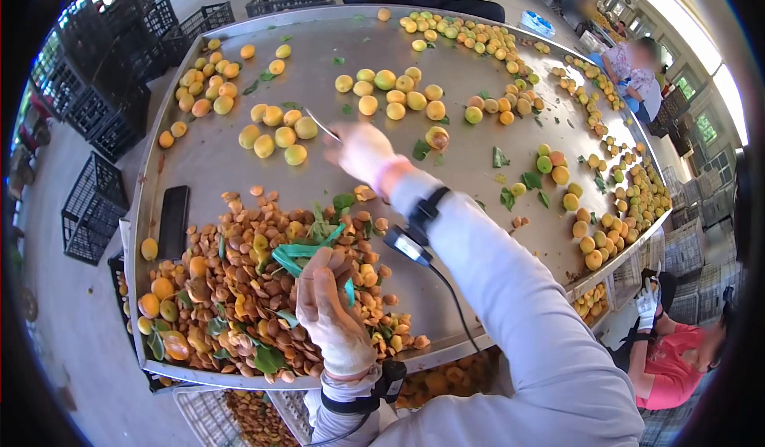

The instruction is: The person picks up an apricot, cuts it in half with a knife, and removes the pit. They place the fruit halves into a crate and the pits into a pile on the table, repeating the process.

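My right hand (362,158) reaches over the middle of the metal table, fingers closed around a small knife (322,123) whose thin blade points up and left. Close by lies a cluster of yellow apricots (285,136). My left hand (328,311), pale over the palm, is over the right side of a heap of brown apricot pits (247,288). Its fingers are curled, and a green plastic strip (296,252) comes out on both sides of them; the exact grip is partly hidden. Leaves and some whole apricots (162,289) are mixed into the heap.
A dark phone (174,222) lies left of the heap. More apricots (390,88) are spread across the metal table (446,232). Black crates (94,200) stand on the left. Co-workers sit at the far side and right, one in a pink shirt (677,363). A cable (458,303) hangs from my right wrist.
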The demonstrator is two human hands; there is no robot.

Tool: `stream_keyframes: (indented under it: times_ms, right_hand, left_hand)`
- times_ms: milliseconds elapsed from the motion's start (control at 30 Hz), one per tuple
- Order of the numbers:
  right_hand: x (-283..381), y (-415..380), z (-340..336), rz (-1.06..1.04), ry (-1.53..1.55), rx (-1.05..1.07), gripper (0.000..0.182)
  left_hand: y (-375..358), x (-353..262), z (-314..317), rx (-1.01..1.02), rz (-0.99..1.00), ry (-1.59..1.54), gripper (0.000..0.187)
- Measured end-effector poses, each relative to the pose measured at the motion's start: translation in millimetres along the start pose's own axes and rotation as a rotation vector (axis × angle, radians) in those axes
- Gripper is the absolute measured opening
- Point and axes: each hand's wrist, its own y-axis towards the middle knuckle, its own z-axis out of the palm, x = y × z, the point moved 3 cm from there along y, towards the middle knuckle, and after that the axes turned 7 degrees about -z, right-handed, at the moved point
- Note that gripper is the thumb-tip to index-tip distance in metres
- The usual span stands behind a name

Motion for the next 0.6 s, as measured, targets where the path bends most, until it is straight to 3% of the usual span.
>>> stream_keyframes:
  times_ms: [167, 267, 333, 400, 467, 600]
  right_hand:
    - [22.7, 93.2, 43.0, -0.176, -0.41, 0.094, 0.03]
    - [-2.0, 103.7, 71.4, -0.041, -0.41, 0.106, 0.034]
    - [-3.4, 87.4, 53.8, -0.072, -0.373, 0.083, 0.039]
    - [-8.8, 63.6, 37.9, 0.001, -0.088, 0.218, 0.036]
    - [1.6, 5.3, 14.2, 0.14, 0.699, 0.352, 0.034]
    - [29.5, -96.4, -23.3, 0.088, 0.98, 0.441, 0.036]
  left_hand:
    - [8.8, 5.8, -10.2, -0.027, -0.031, -0.065, 0.041]
    - [12.1, 7.2, -14.7, -0.041, -0.077, -0.11, 0.038]
    - [11.8, 6.5, -14.4, -0.052, -0.116, -0.139, 0.037]
    - [12.0, 3.5, -13.5, -0.076, -0.166, -0.171, 0.034]
    - [13.2, 6.8, -14.5, -0.123, -0.193, -0.257, 0.032]
    - [13.0, 14.2, -13.2, -0.002, -0.312, -0.381, 0.053]
